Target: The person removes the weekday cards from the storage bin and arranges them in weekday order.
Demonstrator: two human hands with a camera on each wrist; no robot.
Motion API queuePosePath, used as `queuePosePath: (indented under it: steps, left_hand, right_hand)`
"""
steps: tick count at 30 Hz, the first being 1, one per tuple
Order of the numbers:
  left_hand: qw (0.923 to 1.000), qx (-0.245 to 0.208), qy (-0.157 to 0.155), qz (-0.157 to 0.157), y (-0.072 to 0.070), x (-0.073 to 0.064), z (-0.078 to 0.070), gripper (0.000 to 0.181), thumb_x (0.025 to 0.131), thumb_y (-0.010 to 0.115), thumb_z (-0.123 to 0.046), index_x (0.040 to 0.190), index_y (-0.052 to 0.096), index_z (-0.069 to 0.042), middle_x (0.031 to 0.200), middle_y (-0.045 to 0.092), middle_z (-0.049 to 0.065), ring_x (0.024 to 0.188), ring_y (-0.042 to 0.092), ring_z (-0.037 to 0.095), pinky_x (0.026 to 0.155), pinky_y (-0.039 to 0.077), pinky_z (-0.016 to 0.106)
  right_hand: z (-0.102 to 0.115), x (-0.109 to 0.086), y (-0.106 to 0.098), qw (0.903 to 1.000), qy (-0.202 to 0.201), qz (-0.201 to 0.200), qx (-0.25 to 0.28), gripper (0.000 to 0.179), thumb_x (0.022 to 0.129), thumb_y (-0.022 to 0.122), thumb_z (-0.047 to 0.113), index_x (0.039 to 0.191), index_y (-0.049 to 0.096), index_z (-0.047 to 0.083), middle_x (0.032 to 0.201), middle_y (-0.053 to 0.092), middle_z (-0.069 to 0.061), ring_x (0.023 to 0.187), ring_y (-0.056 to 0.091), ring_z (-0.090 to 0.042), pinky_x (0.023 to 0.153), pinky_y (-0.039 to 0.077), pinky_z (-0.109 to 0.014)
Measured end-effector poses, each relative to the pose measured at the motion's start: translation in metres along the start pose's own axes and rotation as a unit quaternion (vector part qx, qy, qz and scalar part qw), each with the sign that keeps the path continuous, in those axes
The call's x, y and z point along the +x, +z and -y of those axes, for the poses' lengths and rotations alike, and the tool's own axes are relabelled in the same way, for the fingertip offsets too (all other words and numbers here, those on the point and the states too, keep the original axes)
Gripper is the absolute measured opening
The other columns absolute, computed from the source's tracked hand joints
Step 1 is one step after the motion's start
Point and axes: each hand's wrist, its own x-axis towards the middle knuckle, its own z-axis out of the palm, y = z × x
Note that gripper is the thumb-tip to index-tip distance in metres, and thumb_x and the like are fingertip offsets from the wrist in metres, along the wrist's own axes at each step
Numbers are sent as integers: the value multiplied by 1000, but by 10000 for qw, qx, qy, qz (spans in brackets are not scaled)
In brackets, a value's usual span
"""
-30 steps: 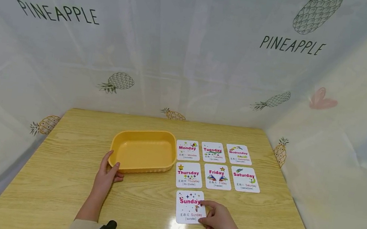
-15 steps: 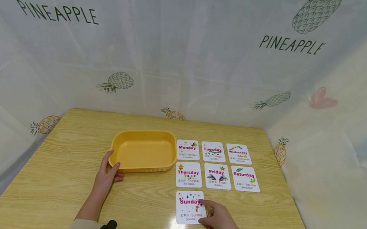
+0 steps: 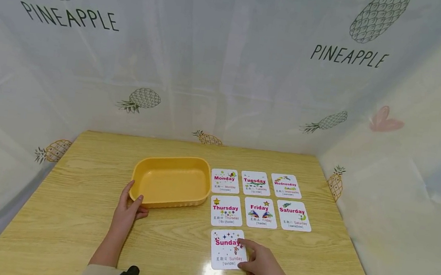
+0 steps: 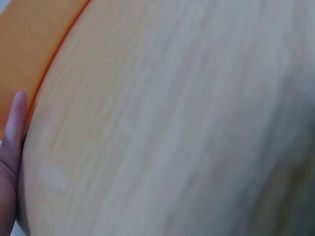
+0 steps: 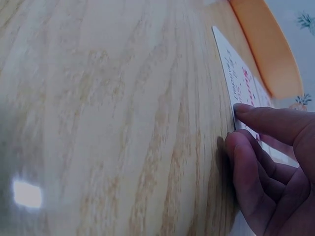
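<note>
My left hand holds the near left corner of a shallow yellow plastic basket, index finger along its left side and thumb at the front rim. In the left wrist view a finger lies against the orange-looking wall. My right hand holds the right edge of a white card printed "Sunday", index finger near its upper corner and thumb at the lower one. Seen from the right wrist, the thumb tip presses the face of this Sunday card, while the other fingers are curled beside it.
Several more weekday cards lie flat in two rows right of the basket: Monday, Tuesday, Wednesday, then Thursday, Friday and Saturday. Pineapple-printed cloth surrounds the wooden table.
The view has tilted very slightly. Both hands, the basket and the cards stay practically where they were, with the Sunday card shifted only a trace.
</note>
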Motion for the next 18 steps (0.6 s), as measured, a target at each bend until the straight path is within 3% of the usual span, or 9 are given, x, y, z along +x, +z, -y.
queuePosePath:
  steps: [8, 18]
  left_hand:
    - [9997, -56, -172, 155, -5, 1, -8, 67, 104, 48, -24, 157, 9, -34, 145, 26, 19, 80, 67, 22, 75, 59, 35]
    - [9974, 582, -257, 343, -28, -2, -19, 71, 103, 46, -41, 157, 0, -34, 146, 27, 22, 98, 65, 25, 78, 58, 32]
  right_hand:
    - [-5, 3, 3, 10000, 5, 27, -13, 64, 80, 79, 6, 138, 53, 3, 56, 55, -2, 39, 53, -12, 38, 49, -30]
    - [-2, 9, 6, 9997, -95, 63, -200, 65, 80, 80, 10, 138, 54, 4, 55, 53, 0, 39, 52, -12, 36, 42, -22]
